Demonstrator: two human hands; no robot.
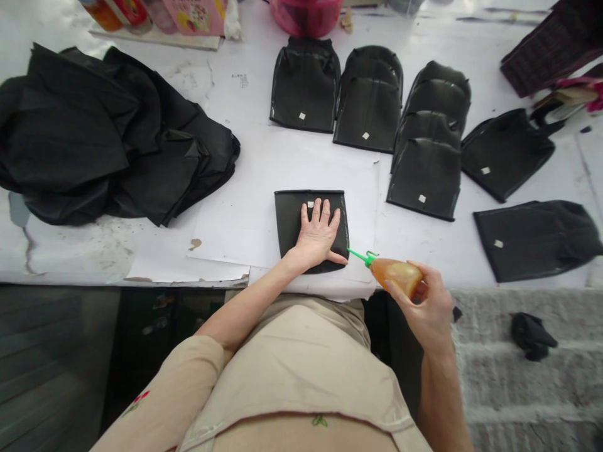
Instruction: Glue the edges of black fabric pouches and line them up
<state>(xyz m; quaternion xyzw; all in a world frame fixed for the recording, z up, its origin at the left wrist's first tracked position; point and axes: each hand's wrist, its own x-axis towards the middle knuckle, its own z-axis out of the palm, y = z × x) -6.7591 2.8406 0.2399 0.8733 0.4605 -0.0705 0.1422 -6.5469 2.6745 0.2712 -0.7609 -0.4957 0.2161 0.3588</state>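
Note:
My left hand (319, 233) lies flat with fingers spread on a black fabric piece (287, 221) that sits on white paper near the table's front edge. A small white tag on that piece shows just beyond my fingertips. My right hand (426, 304) is closed around an amber glue bottle (394, 274) with a green nozzle. The nozzle tip points left, close to my left thumb and the piece's lower right corner.
Several more black pieces with white tags (305, 85) lie in overlapping rows at the back and right. A heap of black fabric (103, 135) fills the left. Colourful containers (306, 14) stand along the far edge. The white table (245, 113) ends just before my body.

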